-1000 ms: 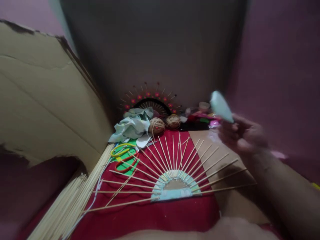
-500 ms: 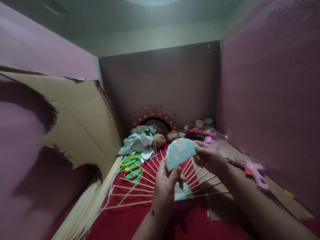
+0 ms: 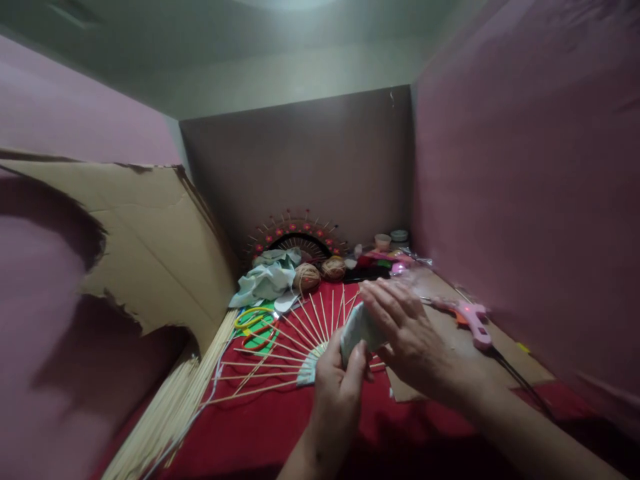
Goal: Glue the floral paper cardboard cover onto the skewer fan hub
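Observation:
My left hand [image 3: 333, 390] grips a half-round piece covered in pale blue-green floral cloth [image 3: 356, 333], thumb on its near side. Across its upper right side lies my right hand [image 3: 417, 343], the fingers stretched out and its thumb hidden. Below and beyond both hands a fan of thin wooden sticks [image 3: 285, 357] spreads over red cloth. The sticks meet at a small cloth-covered base [image 3: 307, 368], partly blocked by my left hand.
Scissors [image 3: 253, 320] with yellow and red-orange handles lie left. A pink glue gun [image 3: 473, 323] rests on cardboard [image 3: 443, 327] at right. Bundled sticks [image 3: 165, 407] line the left edge. Crumpled cloth [image 3: 267, 280], twine balls [image 3: 307, 277] and a decorated fan [image 3: 300, 233] stand behind.
My right hand has moved from pinching the piece's right edge to lying flat over it. The piece has tilted and now shows less of its face. The camera view has shifted slightly.

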`<action>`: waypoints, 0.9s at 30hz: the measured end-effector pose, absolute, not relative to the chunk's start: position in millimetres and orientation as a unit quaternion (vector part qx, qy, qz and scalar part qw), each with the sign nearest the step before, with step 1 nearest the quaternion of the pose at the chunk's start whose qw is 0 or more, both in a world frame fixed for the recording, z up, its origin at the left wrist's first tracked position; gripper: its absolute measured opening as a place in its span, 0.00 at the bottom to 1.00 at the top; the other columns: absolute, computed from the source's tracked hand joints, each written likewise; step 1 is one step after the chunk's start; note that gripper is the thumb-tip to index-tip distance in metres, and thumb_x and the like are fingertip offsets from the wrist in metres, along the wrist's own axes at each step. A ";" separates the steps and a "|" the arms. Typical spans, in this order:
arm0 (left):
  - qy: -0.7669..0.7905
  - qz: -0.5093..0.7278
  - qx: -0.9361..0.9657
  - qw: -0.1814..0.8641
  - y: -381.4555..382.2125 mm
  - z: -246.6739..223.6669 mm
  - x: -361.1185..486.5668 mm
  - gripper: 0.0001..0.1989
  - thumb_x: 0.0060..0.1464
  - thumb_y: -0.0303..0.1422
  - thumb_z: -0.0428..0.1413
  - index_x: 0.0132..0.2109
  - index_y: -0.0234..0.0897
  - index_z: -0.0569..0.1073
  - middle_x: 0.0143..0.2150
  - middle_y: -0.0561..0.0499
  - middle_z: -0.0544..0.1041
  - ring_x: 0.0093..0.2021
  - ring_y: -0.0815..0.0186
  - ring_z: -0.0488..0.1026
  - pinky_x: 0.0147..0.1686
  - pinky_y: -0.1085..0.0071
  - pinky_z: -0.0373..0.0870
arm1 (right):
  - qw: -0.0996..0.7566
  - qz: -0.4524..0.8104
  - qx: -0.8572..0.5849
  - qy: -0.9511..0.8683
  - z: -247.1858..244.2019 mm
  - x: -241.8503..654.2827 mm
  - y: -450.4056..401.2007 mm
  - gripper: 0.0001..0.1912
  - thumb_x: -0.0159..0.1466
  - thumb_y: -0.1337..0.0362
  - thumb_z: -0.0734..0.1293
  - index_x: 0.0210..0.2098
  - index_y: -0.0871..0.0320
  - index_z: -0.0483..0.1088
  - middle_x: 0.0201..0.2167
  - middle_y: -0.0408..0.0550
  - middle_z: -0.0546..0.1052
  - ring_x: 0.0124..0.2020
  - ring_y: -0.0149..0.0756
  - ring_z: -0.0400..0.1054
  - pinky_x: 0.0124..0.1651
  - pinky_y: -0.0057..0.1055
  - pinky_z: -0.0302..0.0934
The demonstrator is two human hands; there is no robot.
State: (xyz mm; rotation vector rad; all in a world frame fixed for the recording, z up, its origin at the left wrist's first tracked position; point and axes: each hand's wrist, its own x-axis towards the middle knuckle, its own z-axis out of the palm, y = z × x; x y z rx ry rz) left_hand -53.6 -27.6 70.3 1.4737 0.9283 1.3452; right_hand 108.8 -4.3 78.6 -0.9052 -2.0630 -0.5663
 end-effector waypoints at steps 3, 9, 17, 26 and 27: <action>0.379 0.519 0.639 0.423 -37.7 74.2 -52.3 0.06 0.60 0.33 0.55 0.36 0.36 0.73 0.25 0.55 0.69 0.24 0.71 0.63 0.27 0.74 0.61 | 0.408 -0.209 -0.346 -0.819 75.3 105.4 -13.7 0.41 0.64 0.76 0.58 0.72 0.57 0.37 0.58 0.60 0.66 0.60 0.53 0.57 0.61 0.59 0.56; 0.370 0.515 0.658 0.405 -49.6 68.4 -55.8 0.29 0.60 0.35 0.56 0.66 0.44 0.58 0.36 0.53 0.74 0.28 0.68 0.67 0.30 0.71 0.67 | 0.431 -0.158 -0.380 -0.803 64.0 108.5 -30.3 0.42 0.57 0.76 0.62 0.68 0.55 0.47 0.53 0.59 0.66 0.52 0.54 0.61 0.51 0.54 0.67; 0.283 0.344 0.847 0.290 -53.1 78.9 -47.6 0.12 0.56 0.32 0.60 0.48 0.38 0.75 0.39 0.47 0.77 0.38 0.61 0.72 0.39 0.69 0.68 | 0.546 -0.078 -0.411 -0.726 43.5 129.5 -57.9 0.30 0.57 0.70 0.66 0.58 0.52 0.56 0.44 0.52 0.68 0.42 0.47 0.66 0.43 0.47 0.69; 0.399 0.215 0.857 0.246 11.5 62.5 69.2 0.25 0.53 0.32 0.60 0.58 0.38 0.69 0.43 0.45 0.78 0.43 0.57 0.75 0.44 0.64 0.69 | 0.680 0.290 -0.529 -0.417 -7.8 203.5 -142.5 0.22 0.60 0.52 0.70 0.53 0.45 0.66 0.45 0.52 0.78 0.44 0.51 0.75 0.48 0.48 0.70; 0.408 0.213 0.857 0.231 18.5 62.8 89.2 0.27 0.54 0.35 0.61 0.60 0.38 0.67 0.49 0.43 0.76 0.49 0.55 0.73 0.48 0.61 0.68 | 0.697 0.327 -0.501 -0.396 -11.0 204.0 -150.0 0.20 0.61 0.51 0.68 0.52 0.44 0.68 0.44 0.52 0.78 0.42 0.51 0.76 0.47 0.49 0.70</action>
